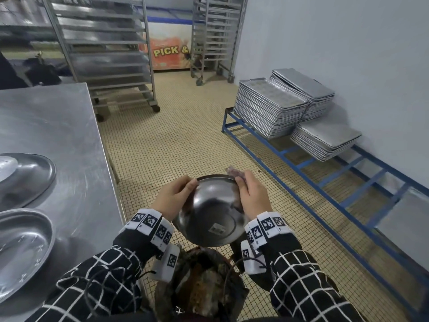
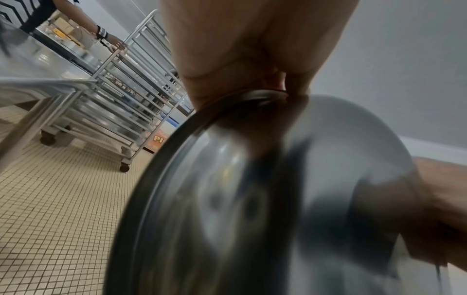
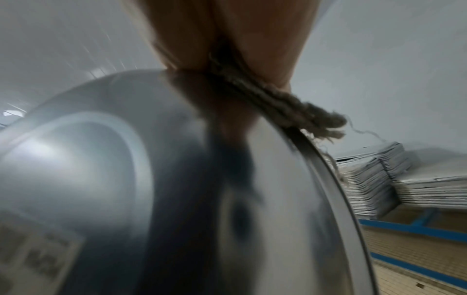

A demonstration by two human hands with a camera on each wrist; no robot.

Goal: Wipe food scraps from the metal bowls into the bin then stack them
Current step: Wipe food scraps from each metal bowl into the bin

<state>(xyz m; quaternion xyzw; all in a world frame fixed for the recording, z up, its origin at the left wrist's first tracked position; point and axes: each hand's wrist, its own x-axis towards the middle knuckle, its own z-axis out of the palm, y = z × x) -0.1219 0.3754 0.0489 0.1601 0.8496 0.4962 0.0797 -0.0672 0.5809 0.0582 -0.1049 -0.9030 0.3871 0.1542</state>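
Note:
A metal bowl (image 1: pixel 212 217) is held tilted above the bin (image 1: pixel 202 289), its underside with a sticker facing me and its mouth turned away. My left hand (image 1: pixel 174 198) grips the bowl's left rim (image 2: pixel 242 97). My right hand (image 1: pixel 249 194) holds a frayed grey cloth (image 1: pixel 235 171) against the right rim; the cloth (image 3: pixel 290 107) hangs over the rim edge. The bowl's inside is hidden. Two more metal bowls sit on the steel table (image 1: pixel 58 126) at the left: one (image 1: pixel 23 249) upright near me, the other (image 1: pixel 27 175) behind it.
The bin, filled with brown food waste, stands on the tiled floor by the table's corner. A blue low frame (image 1: pixel 313 163) with stacked metal trays (image 1: pixel 269 108) runs along the right wall. Wheeled tray racks (image 1: pixel 109 54) stand behind. Another person's arm (image 2: pixel 101 34) touches a rack.

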